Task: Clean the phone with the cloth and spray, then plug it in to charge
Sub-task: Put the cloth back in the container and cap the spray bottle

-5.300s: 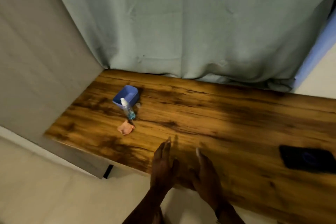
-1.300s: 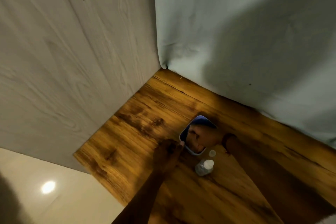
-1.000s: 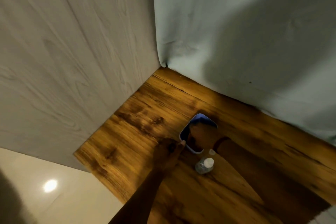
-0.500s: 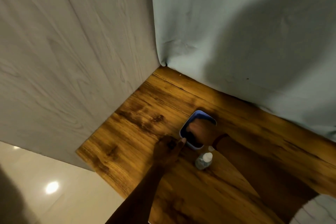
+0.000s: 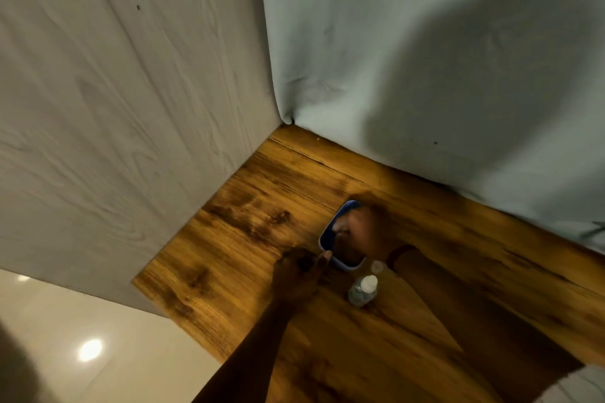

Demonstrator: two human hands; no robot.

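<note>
Right hand (image 5: 360, 232) dipped into a small blue tub (image 5: 327, 230), fingers curled; grasp hidden, so impossible to tell whether clenched on anything. Left hand (image 5: 299, 271) just beside it, one fingertip touching the tub's near rim, fingers bent, hold likewise unclear. Spray bottle (image 5: 361, 291) upright just nearside of the right wrist, loose cap (image 5: 377, 267) between. Phone and cloth out of sight. Probably fetching supplies: brace the tub, lift straight out, keep the forearm off the bottle.
</note>
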